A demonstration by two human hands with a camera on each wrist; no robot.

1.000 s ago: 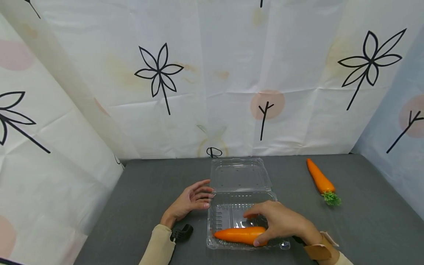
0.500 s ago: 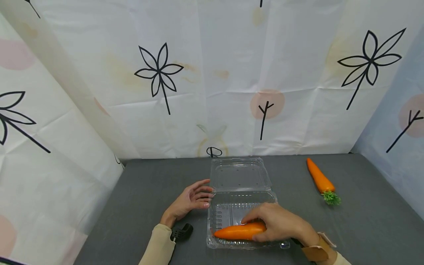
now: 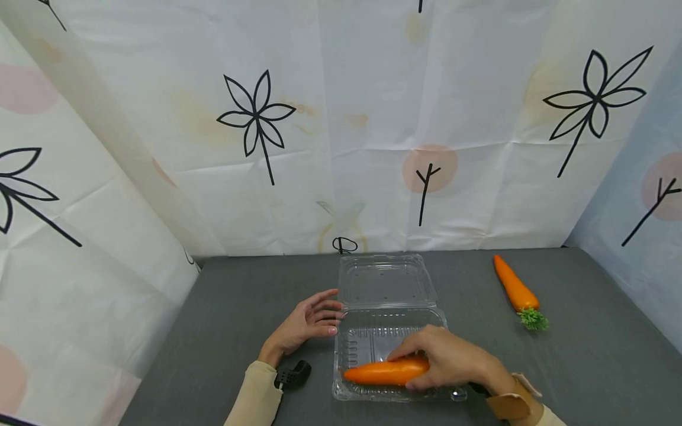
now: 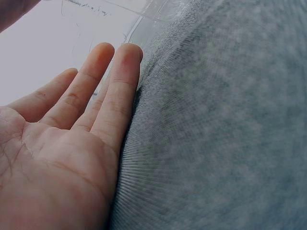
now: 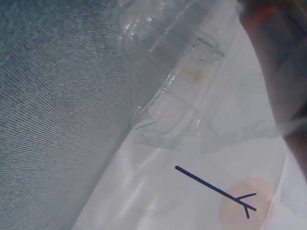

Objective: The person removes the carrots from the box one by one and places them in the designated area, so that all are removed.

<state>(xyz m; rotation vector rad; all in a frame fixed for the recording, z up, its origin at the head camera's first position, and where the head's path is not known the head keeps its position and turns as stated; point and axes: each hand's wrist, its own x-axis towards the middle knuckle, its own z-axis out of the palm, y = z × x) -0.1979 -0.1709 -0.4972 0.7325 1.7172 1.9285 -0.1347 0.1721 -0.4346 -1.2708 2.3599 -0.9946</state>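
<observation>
A clear plastic clamshell container lies opened out on the table, its lid laid back toward the wall. Inside the near part of its base is an orange carrot, tip to the left. My right hand grips the carrot's thick end, thumb on the near side and fingers over the far side; its leafy top is hidden under the hand. My left hand rests on its edge with fingers extended, fingertips right at the container's left side. The left wrist view shows its palm and straight fingers.
A second carrot with a green leafy top lies at the right on the dark grey table. White patterned cloth stands behind the table and along both sides. A black wrist device sits by my left sleeve.
My right hand's fingers have come down around the carrot, and the carrot has shifted slightly away from the container's near edge. My left hand has stayed in place.
</observation>
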